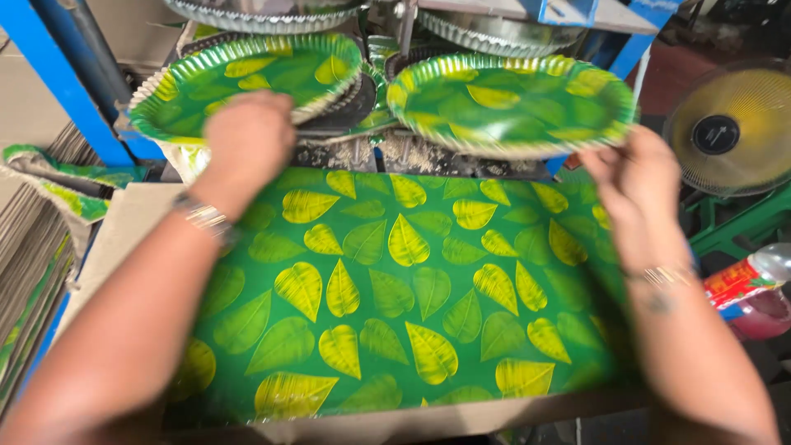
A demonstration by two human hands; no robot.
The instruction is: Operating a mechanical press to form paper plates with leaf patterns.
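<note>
Two round green paper plates with yellow leaf print sit in the press ahead. My left hand [247, 136] grips the near rim of the left plate [247, 78]. At the right plate [511, 103], my right hand [634, 177] has its fingers on the right edge. Below both hands lies a flat green sheet with yellow leaves [404, 288], spread over a cardboard surface. A bracelet shows on each wrist.
Metal dies [264, 12] hang above the plates in a blue machine frame [53, 82]. Stacked cardboard and printed sheets [33, 247] lie at the left. A fan [729, 128] and a plastic bottle with a red label [746, 292] stand at the right.
</note>
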